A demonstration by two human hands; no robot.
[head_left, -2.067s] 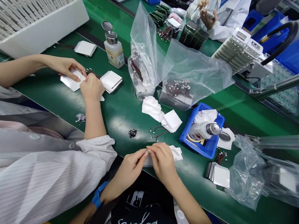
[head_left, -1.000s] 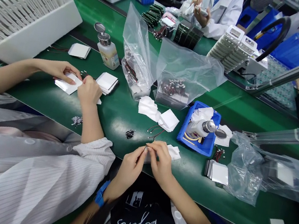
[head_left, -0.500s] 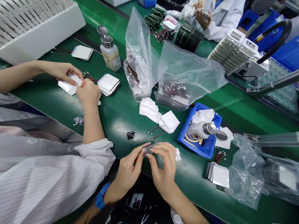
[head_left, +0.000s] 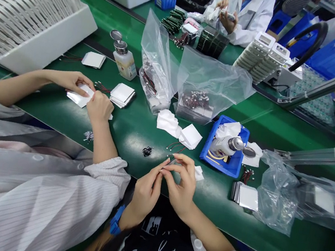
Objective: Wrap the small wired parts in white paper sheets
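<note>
Presently both hands meet at the worktop's (head_left: 141,129) near edge; left hand (head_left: 145,192) and right hand (head_left: 181,185) pinch a small flat panel (head_left: 170,162) between fingertips, long axis left-to-right, equally near each.

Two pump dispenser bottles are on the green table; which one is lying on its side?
The pump bottle inside the blue tray, right of centre. The other bottle, farther left near the co-worker's arms, stands upright on the table.
</note>
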